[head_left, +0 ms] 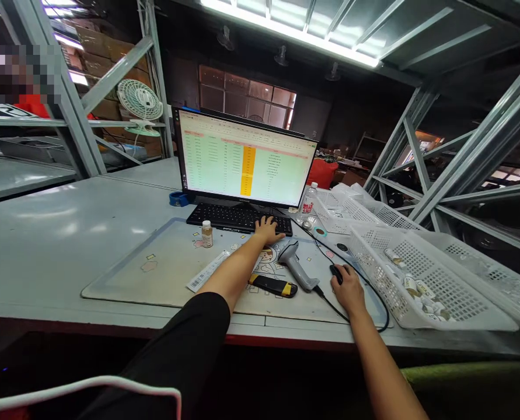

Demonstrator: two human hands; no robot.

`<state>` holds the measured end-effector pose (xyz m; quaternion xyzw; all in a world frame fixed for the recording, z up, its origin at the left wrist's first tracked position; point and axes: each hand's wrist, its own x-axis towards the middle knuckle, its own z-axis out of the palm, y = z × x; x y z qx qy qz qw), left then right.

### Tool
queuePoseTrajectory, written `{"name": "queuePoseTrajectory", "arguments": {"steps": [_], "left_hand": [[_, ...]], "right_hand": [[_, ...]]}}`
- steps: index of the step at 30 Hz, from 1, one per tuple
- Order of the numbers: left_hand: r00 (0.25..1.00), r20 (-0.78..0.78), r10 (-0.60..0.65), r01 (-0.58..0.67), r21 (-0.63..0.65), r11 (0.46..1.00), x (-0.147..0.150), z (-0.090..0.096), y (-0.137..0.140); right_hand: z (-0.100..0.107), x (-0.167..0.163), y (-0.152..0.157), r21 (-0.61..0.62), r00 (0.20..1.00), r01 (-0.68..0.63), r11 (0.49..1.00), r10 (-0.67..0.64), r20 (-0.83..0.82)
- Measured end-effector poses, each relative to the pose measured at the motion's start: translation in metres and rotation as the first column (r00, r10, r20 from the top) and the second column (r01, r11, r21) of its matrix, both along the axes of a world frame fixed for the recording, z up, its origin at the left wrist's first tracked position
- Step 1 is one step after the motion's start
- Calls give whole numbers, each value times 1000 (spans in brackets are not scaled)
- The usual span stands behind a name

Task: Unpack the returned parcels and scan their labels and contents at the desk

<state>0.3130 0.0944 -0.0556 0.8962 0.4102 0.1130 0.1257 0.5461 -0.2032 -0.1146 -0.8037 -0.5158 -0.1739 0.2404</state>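
The left hand (267, 229) lies over the right part of the black computer keyboard (218, 216), fingers spread on the keys and grasping nothing. The right hand (350, 287) is curled around the black computer mouse (336, 273), which sits on the right part of the desk mat (172, 251). Room for the mouse is bounded on the left by the grey barcode scanner (298, 265) and on the right by a looping black cable (385, 303), with the perforated white basket (373, 280) just beyond. Both forearms cross the front edge of the table (59, 251); the mat's near edge runs just inside it. The yellow-and-black utility knife (273, 285) lies between the left forearm and the scanner, while that forearm partly covers the barcode label sheet (207, 271). The keyboard's far side sits close below the monitor (242, 160). A capped vial (207, 234) stands upright before the keyboard, and a wide stretch of tabletop extends left of the mat.
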Motion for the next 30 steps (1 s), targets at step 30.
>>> {"name": "queuePoseTrajectory", "arguments": {"steps": [30], "left_hand": [[710, 628, 319, -396, -19, 918, -305, -49, 3]], "right_hand": [[-20, 41, -4, -57, 996, -93, 994, 93, 10]]}}
